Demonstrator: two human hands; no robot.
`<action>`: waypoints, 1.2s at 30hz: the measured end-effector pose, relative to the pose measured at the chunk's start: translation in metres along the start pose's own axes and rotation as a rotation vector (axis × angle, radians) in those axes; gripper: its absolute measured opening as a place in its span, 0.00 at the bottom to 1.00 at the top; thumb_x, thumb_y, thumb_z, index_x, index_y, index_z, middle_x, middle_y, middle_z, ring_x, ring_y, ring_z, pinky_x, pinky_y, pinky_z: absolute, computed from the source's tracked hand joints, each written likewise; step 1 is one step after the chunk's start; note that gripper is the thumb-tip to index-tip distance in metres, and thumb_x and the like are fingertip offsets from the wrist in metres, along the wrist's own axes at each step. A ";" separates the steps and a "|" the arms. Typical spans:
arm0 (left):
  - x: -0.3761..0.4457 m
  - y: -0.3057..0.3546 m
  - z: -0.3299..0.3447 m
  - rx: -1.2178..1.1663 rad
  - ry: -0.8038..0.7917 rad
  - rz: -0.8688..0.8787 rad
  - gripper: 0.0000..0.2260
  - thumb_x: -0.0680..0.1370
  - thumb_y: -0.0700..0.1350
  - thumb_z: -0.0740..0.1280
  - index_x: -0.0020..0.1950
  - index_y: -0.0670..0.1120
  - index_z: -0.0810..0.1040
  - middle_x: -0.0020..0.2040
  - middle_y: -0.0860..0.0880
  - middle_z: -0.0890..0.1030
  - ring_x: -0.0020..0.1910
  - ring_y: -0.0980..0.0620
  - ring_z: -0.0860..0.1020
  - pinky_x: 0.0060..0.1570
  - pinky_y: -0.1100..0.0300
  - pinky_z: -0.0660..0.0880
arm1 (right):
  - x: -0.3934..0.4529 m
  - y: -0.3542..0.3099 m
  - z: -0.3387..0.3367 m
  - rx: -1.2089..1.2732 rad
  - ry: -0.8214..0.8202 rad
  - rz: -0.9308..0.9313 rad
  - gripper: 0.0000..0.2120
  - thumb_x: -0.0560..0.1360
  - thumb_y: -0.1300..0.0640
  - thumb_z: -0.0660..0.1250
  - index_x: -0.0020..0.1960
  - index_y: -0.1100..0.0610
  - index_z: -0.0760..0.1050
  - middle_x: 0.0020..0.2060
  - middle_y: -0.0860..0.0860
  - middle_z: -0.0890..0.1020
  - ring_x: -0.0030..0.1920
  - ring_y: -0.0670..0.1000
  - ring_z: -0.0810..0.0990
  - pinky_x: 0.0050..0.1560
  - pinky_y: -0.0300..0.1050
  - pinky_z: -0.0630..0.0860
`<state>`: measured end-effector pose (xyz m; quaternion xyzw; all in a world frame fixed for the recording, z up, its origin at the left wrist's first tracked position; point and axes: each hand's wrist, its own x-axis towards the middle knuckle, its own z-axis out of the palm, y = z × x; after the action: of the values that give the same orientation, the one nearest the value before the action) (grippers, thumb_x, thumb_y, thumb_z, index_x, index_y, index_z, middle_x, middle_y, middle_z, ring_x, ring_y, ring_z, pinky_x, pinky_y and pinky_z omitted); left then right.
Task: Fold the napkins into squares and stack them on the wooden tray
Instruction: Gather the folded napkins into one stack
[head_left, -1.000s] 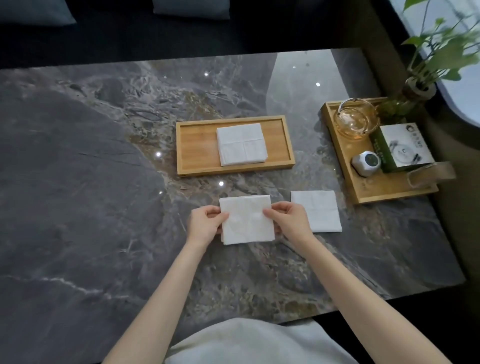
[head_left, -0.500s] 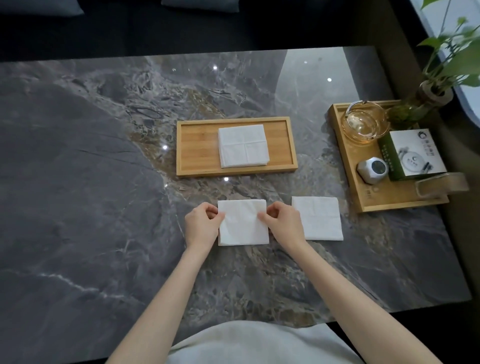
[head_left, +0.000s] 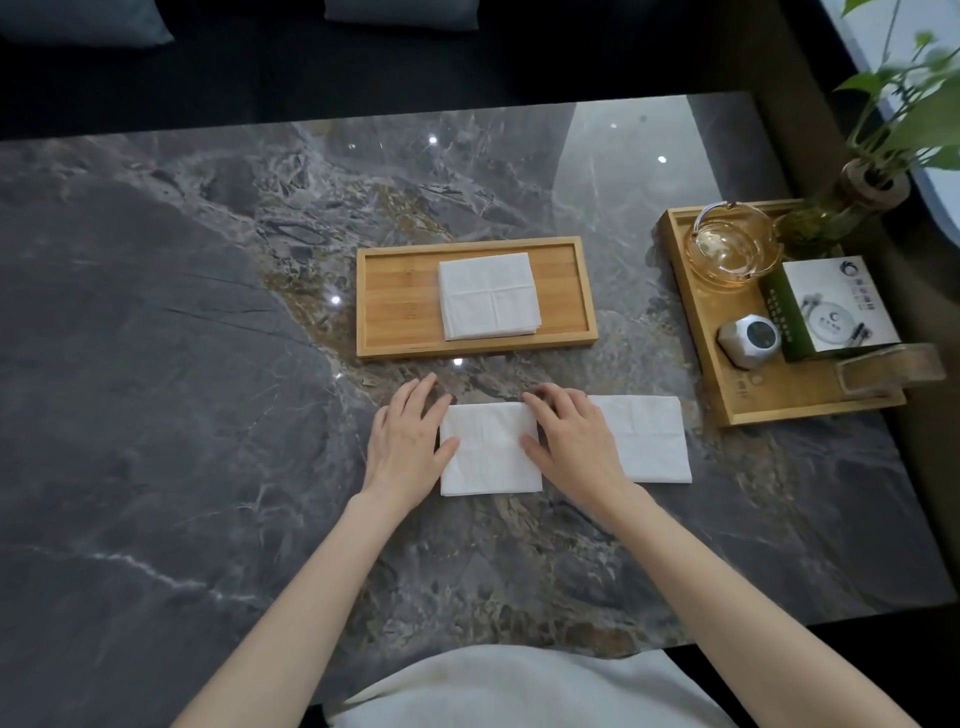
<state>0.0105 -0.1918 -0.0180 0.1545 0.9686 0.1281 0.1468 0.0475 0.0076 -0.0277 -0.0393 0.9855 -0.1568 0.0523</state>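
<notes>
A white folded napkin (head_left: 489, 453) lies flat on the dark marble table (head_left: 182, 415), just in front of the wooden tray (head_left: 400, 301). My left hand (head_left: 408, 441) rests flat on its left edge, fingers spread. My right hand (head_left: 574, 441) presses flat on its right edge and covers part of a second white napkin (head_left: 649, 441) lying beside it. A stack of folded square napkins (head_left: 488, 296) sits on the right half of the tray.
A larger wooden tray (head_left: 727, 400) at the right holds a glass bowl (head_left: 732, 249), a green and white box (head_left: 831, 312), a small grey device (head_left: 748, 338) and a clear holder (head_left: 883, 369). A potted plant (head_left: 878, 176) stands behind it.
Both hands have stopped pinching the napkin's side edges and now lie flat with fingers spread on it. The napkin lies flat on the table.
</notes>
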 end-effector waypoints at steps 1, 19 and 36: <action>0.000 0.001 0.000 -0.002 0.005 -0.003 0.22 0.76 0.50 0.62 0.69 0.46 0.65 0.74 0.46 0.58 0.73 0.48 0.54 0.68 0.51 0.56 | -0.001 -0.001 0.000 0.009 0.009 0.003 0.21 0.70 0.55 0.70 0.61 0.60 0.74 0.59 0.57 0.77 0.56 0.60 0.75 0.53 0.54 0.74; -0.006 0.028 -0.011 -0.779 -0.043 -0.352 0.04 0.72 0.39 0.67 0.46 0.44 0.76 0.48 0.48 0.79 0.48 0.49 0.75 0.43 0.59 0.72 | -0.012 0.001 -0.032 0.997 -0.272 0.439 0.04 0.72 0.63 0.66 0.45 0.57 0.71 0.41 0.54 0.79 0.42 0.52 0.77 0.40 0.43 0.71; 0.023 0.155 0.015 -1.406 -0.188 -0.535 0.10 0.73 0.35 0.67 0.54 0.40 0.76 0.46 0.46 0.81 0.44 0.49 0.80 0.43 0.54 0.78 | -0.052 0.113 -0.072 1.293 -0.147 0.773 0.07 0.72 0.62 0.69 0.50 0.58 0.78 0.45 0.52 0.82 0.45 0.51 0.82 0.40 0.42 0.81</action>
<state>0.0354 -0.0384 0.0085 -0.2055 0.6466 0.6620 0.3186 0.0835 0.1411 0.0098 0.3372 0.6348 -0.6710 0.1817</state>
